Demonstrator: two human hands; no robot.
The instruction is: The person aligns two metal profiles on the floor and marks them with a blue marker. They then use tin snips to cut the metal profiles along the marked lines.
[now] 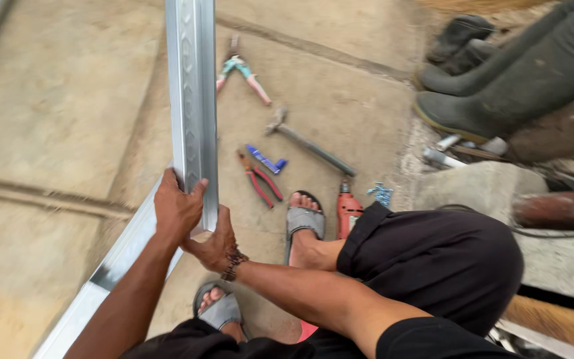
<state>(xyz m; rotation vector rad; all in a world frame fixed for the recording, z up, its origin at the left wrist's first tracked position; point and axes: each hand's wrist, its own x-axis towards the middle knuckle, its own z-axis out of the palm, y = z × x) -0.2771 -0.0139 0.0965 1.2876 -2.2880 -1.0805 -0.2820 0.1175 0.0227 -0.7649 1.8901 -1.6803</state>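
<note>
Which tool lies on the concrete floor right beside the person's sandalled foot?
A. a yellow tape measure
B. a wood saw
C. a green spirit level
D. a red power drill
D: the red power drill lies on the concrete floor right next to the sandalled foot, while both the left hand and the right hand grip the metal channel.

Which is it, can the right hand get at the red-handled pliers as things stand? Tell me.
Probably not yet: the right hand is wrapped on the metal channel with the left hand. The red-handled pliers lie on bare concrete just beyond, with nothing between, so once it lets go the way looks free.
</note>
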